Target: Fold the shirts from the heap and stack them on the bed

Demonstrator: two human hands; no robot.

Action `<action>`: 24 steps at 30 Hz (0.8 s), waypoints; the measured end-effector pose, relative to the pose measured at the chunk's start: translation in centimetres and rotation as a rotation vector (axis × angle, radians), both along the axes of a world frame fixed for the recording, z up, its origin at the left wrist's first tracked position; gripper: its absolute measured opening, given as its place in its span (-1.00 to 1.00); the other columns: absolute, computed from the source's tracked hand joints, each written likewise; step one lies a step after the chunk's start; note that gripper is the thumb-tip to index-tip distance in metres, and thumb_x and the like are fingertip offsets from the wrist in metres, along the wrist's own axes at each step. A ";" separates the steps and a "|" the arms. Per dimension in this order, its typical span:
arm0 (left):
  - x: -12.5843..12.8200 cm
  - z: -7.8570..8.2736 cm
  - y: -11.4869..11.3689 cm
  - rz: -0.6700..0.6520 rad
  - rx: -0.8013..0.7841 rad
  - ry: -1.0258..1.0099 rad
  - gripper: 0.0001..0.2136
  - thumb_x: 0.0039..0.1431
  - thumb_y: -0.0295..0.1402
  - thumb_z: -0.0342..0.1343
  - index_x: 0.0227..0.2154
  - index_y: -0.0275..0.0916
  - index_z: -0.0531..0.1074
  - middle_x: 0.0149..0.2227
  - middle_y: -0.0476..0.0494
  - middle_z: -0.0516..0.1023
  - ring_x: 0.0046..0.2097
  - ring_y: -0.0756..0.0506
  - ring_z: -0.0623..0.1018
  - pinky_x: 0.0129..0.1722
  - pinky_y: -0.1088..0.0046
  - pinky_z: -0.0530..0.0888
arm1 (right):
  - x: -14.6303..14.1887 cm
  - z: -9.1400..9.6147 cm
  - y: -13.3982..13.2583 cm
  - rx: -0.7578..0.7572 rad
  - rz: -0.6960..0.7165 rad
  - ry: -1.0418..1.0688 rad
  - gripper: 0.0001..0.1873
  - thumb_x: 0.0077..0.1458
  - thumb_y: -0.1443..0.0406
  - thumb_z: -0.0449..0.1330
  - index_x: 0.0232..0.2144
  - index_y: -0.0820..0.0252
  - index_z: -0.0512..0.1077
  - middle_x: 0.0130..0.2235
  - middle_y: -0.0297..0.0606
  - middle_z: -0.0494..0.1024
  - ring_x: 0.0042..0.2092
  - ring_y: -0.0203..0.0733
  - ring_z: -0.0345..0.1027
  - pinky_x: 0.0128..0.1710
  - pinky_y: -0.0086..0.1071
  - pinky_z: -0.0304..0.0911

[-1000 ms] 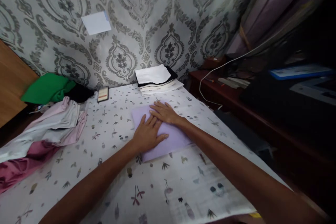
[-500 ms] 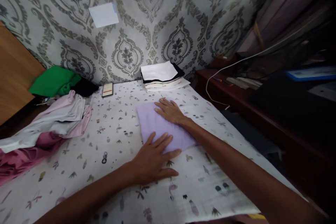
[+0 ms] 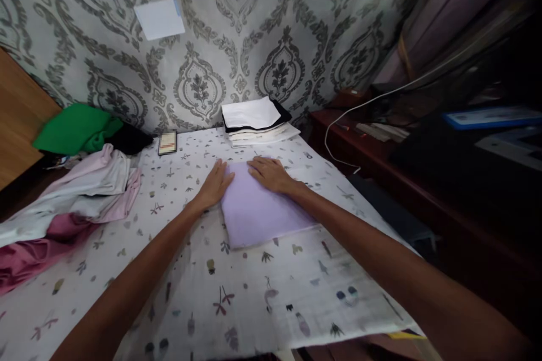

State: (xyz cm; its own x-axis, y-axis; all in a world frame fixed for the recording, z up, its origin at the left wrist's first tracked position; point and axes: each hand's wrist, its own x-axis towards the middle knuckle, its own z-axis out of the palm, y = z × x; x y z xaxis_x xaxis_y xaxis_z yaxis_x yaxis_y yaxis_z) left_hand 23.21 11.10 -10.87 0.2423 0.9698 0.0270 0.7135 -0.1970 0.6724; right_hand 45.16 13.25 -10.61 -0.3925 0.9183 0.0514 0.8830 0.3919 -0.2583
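Observation:
A folded lilac cloth [image 3: 265, 214] lies flat on the white printed sheet [image 3: 178, 287]. At its far left corner my left hand [image 3: 214, 185] rests with fingers stretched out, thumb touching the cloth's edge. My right hand [image 3: 271, 174] lies flat, palm down, over the cloth's far right part, and its fingers point left. Neither hand grasps anything. Part of the cloth's right side is hidden under my right hand and forearm.
Behind the cloth is a stack of folded white and black cloths [image 3: 254, 115] by the patterned wall. Loose pink and white clothes [image 3: 93, 180] and a green cloth [image 3: 78, 127] lie to the left, near a small card-like box [image 3: 167, 142]. A dark red desk [image 3: 381, 163] with a white cable [image 3: 372, 100] stands right.
My left hand has moved from the near edge of the lilac cloth to its far left corner. My right hand stays on the cloth. The view has shifted slightly.

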 end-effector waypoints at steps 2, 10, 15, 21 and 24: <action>0.1 0.6 -1.6 0.194 -0.060 -0.233 -0.44 0.32 -0.17 -0.01 0.30 -0.28 0.10 0.42 -0.43 0.04 0.43 -0.23 0.09 0.36 0.16 0.11 | 0.4 0.9 0.8 -0.018 0.011 -0.038 -0.46 0.36 0.08 -0.10 0.22 0.18 0.34 0.28 -0.01 0.35 0.32 0.08 0.15 0.29 0.11 -0.06; 0.4 2.1 -9.7 0.300 -0.634 -0.896 -0.58 0.09 -0.25 0.28 -0.03 -0.27 0.36 0.02 -0.41 0.54 -0.01 -0.28 0.59 -0.20 0.22 0.60 | 1.0 3.1 6.1 -0.197 0.106 -0.036 -0.46 -0.05 0.03 0.34 -0.05 0.14 0.53 0.03 -0.03 0.57 0.08 0.22 0.42 0.06 0.01 0.29; 1.8 3.0 -11.1 0.241 -0.807 -0.895 -0.49 -0.13 -0.35 0.35 -0.06 -0.19 0.37 -0.01 -0.32 0.56 -0.16 -0.26 0.61 -0.41 0.27 0.58 | 1.2 3.4 7.9 -0.386 0.119 0.144 -0.66 -0.28 0.07 0.47 -0.45 0.12 0.58 -0.29 -0.11 0.66 -0.13 0.18 0.52 -0.12 -0.13 0.39; -1.3 4.7 -7.8 0.264 -0.696 -0.987 -0.70 -0.18 -0.48 0.26 -0.28 -0.25 0.46 -0.31 -0.14 0.59 -0.33 -0.12 0.57 -0.39 0.39 0.56 | 4.4 5.3 5.0 -0.519 -0.032 0.425 -0.59 -0.40 0.10 0.50 -0.44 0.16 0.57 -0.29 -0.13 0.66 -0.15 0.14 0.53 -0.21 -0.23 0.43; -3.0 4.4 -6.4 0.421 -0.640 -1.113 -0.84 0.05 -0.34 0.21 -0.29 -0.25 0.45 -0.33 -0.13 0.57 -0.32 -0.09 0.57 -0.34 0.38 0.58 | 5.6 4.5 2.0 -0.697 -0.199 0.679 -0.56 -0.32 0.08 0.47 -0.37 0.18 0.56 -0.24 -0.11 0.67 -0.19 0.08 0.55 -0.25 -0.23 0.47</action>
